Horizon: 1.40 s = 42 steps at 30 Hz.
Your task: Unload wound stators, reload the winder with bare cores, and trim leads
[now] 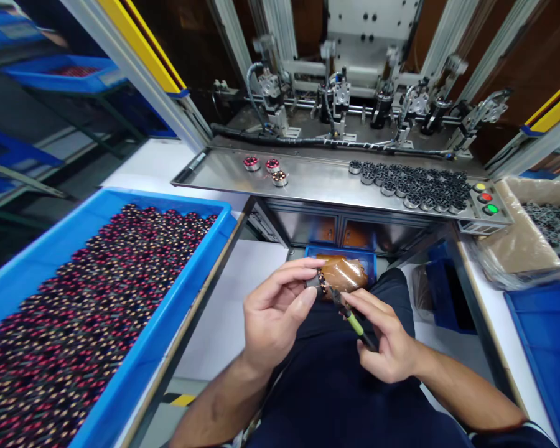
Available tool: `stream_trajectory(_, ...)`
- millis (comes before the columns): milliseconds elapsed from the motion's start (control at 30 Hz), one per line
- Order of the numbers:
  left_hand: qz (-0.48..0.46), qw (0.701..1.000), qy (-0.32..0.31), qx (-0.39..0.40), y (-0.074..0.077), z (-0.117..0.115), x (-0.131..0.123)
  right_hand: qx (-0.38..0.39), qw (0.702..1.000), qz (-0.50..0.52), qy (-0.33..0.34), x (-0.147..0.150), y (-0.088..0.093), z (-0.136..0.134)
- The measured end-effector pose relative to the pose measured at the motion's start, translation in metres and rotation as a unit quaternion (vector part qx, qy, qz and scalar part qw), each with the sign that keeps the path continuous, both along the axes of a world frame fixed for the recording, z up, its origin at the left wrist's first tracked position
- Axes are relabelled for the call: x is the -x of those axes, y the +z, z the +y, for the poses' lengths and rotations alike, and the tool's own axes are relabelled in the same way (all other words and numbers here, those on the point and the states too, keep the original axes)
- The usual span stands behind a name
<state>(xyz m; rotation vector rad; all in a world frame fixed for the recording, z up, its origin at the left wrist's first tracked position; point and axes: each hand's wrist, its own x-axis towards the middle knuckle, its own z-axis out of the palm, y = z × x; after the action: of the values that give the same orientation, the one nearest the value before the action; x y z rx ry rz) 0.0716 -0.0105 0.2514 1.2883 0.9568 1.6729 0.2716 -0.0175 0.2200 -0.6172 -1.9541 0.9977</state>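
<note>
In front of my body, my left hand [275,311] pinches a small copper-wound motor stator [314,284] between thumb and fingers. Thin wire ends stick out from its right side. My right hand [387,342] grips cutting pliers [354,322] with green and black handles, their jaws right beside those wires. Whether the jaws touch a wire is too small to tell. Below the hands, brown glossy wrapping [348,272] lies over a blue bin [372,256]. On the metal ledge [317,180] stand three wound stators [272,165] at the left and many dark unwound cores [420,183] at the right.
A large blue tray [228,214] full of wound stators stands on the left. At the right are a plastic-lined box [504,249] of grey parts and a button panel [486,199]. Behind the ledge is a machine with several fixtures [340,99].
</note>
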Motion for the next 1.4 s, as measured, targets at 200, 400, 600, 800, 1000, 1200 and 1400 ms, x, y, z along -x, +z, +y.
stream_trajectory(200,0.025,1.0,-0.001,-0.018,0.0,-0.003,0.0,-0.016,1.0,0.005,-0.004,0.001,0.0,0.0)
stream_trajectory(400,0.044,0.999,-0.008,-0.023,0.001,-0.004,0.0,-0.014,0.999,-0.006,-0.031,-0.002,0.0,-0.001)
stream_trajectory(600,0.051,0.998,-0.008,-0.028,0.002,-0.005,0.0,0.001,1.0,0.008,-0.013,0.0,0.0,-0.002)
stream_trajectory(800,0.078,0.996,-0.016,-0.029,0.003,-0.009,0.001,-0.004,1.0,0.016,-0.003,0.001,0.002,0.001)
stream_trajectory(1000,0.087,0.995,-0.032,-0.034,0.004,-0.009,0.001,-0.019,1.0,0.015,-0.012,0.002,0.006,0.0)
stream_trajectory(1200,0.101,0.992,-0.046,-0.056,0.005,-0.005,0.002,0.045,0.997,0.037,-0.046,-0.001,-0.006,-0.003)
stream_trajectory(1400,0.176,0.97,0.014,-0.166,0.005,0.001,0.01,0.112,0.992,-0.006,-0.064,-0.012,0.002,0.005)
